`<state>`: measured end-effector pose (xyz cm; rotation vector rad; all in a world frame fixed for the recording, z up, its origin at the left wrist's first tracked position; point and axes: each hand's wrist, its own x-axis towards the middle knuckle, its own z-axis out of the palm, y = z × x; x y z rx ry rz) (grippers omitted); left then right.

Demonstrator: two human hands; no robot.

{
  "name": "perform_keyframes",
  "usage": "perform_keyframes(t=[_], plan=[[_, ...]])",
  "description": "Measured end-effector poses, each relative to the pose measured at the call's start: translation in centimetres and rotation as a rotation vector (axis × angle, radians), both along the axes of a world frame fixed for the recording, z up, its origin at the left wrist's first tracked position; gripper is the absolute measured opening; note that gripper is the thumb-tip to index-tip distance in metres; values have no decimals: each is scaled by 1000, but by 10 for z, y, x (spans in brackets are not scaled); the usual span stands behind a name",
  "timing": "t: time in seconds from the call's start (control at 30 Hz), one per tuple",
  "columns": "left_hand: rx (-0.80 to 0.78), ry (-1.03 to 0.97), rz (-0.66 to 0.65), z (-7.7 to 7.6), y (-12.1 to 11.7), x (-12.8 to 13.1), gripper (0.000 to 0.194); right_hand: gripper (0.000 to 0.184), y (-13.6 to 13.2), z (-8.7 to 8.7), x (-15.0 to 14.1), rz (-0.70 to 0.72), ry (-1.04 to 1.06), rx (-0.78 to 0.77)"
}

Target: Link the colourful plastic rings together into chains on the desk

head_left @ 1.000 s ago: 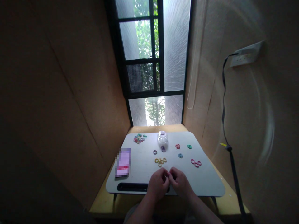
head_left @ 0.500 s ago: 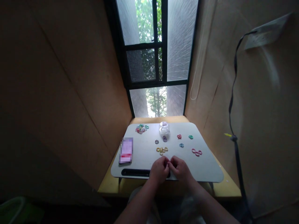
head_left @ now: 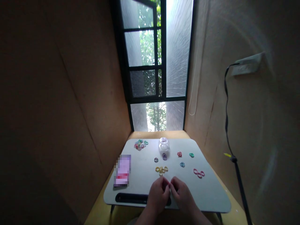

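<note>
My left hand (head_left: 158, 192) and my right hand (head_left: 181, 193) meet over the front of the white lap table (head_left: 140, 184). Their fingertips pinch together and touch, and whatever lies between them is too small to make out. Just beyond the hands is a cluster of yellow rings (head_left: 161, 169), like small hair ties. Pink rings (head_left: 199, 173) lie to the right, with a blue bunch (head_left: 182, 164), a red bunch (head_left: 179, 154) and a green bunch (head_left: 191, 155) further back. A dark ring (head_left: 156, 160) and a purple bunch (head_left: 164, 157) sit near a clear round jar (head_left: 164, 146).
A mixed pile of coloured rings (head_left: 140, 145) lies at the back left. A phone (head_left: 122, 170) rests at the left, and a black slot (head_left: 131, 198) runs along the front edge. Walls stand close on both sides; a black cable (head_left: 227, 118) hangs at the right.
The camera has tilted up, so the table and hands appear lower in view. Both hands remain pinched together at the same place over the table; the rings and jar have not moved.
</note>
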<state>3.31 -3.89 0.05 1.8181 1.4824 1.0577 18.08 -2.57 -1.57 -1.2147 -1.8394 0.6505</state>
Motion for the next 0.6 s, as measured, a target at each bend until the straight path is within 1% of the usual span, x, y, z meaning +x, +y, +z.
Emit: perform_keyframes(t=[0.27, 0.6], plan=[[14, -55, -2, -5, 3, 0, 7, 20, 0, -2, -1, -1, -12, 20], [22, -30, 13, -1, 2, 0, 6, 11, 1, -1, 1, -1, -42, 36]])
